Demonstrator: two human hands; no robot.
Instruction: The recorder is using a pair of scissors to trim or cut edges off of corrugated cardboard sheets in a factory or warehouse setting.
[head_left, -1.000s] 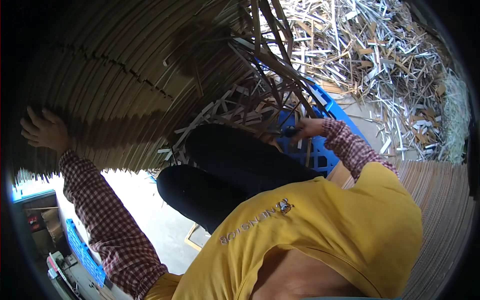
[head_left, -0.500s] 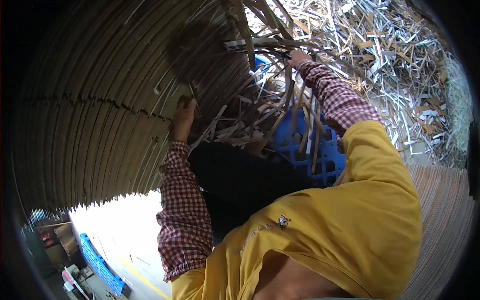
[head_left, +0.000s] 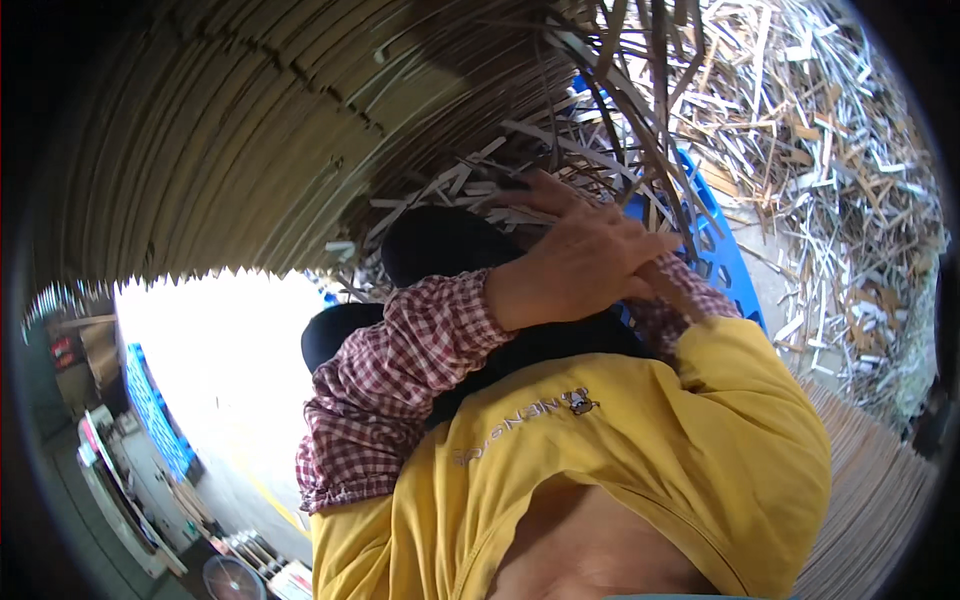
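L hand (head_left: pixel 572 268) now off cardboard stack (head_left: pixel 215 190), right of it — loosely open across R hand (head_left: pixel 547 195), whose grip's unclear — so stack's unheld.

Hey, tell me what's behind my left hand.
Beyond the left hand, part of the right hand shows, blurred, along with black trousers and a blue pallet. The rest of the right hand, and anything directly under the left, is covered.

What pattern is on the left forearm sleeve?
Left forearm sleeve: dark red-and-white check, shown in the head view.
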